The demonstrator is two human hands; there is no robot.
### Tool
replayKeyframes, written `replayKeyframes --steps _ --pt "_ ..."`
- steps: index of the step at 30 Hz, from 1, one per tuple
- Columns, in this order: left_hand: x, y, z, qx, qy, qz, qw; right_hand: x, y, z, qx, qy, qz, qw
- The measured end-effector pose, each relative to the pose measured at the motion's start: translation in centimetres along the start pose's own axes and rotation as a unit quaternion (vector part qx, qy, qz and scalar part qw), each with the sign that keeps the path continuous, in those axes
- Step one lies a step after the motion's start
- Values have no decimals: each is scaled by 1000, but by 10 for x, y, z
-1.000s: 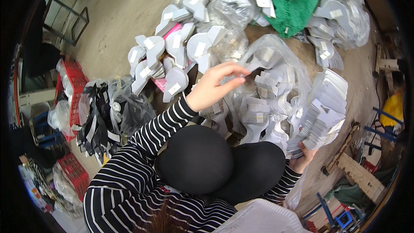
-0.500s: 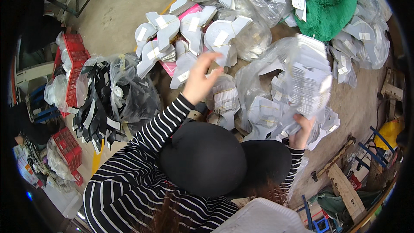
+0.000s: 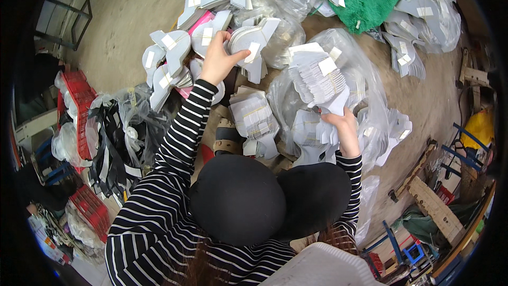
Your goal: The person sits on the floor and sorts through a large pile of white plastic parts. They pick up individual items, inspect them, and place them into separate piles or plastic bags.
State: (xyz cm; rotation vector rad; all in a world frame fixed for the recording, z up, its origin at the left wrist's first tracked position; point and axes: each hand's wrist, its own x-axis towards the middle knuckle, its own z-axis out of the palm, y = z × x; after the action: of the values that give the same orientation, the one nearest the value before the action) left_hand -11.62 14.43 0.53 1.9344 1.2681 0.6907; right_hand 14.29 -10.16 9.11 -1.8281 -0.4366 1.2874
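Note:
My right hand (image 3: pixel 343 130) grips the narrow end of a bundle of grey-white cut pieces (image 3: pixel 320 77), banded together with white labels on it. The bundle is held above the clear plastic bag and more such pieces. My left hand (image 3: pixel 218 61) is at a rounded stack of grey cut pieces (image 3: pixel 262 37), thumb and fingers spread apart at its left edge. The thumb lies over the stack near its white label; I cannot tell how firmly it touches. Below, another banded bundle (image 3: pixel 254 114) lies in front of my knees.
Several labelled stacks (image 3: pixel 172 47) lie at the far left of the pile. A green sack (image 3: pixel 370 0) and plastic bags stand at the back. Bagged black strips (image 3: pixel 108 143) and red crates (image 3: pixel 79 111) are on the left, a wooden frame (image 3: pixel 434 206) at the right.
My right hand has brought its bundle leftward and tilted it over the bag. My left hand has moved left and forward to the rounded stack. The whole view has shifted somewhat.

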Motion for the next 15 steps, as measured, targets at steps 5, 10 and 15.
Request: replayKeyframes --steps 5,10,15 --pt "-7 21 7 -235 -9 -141 962 -4 -13 -6 -243 44 -39 968" --pt "-14 46 -26 -421 7 -207 883 -19 -17 -17 -297 93 -170 935" --pt "-18 91 -53 -585 -35 -273 763 -33 -44 -25 -212 114 -254 937"
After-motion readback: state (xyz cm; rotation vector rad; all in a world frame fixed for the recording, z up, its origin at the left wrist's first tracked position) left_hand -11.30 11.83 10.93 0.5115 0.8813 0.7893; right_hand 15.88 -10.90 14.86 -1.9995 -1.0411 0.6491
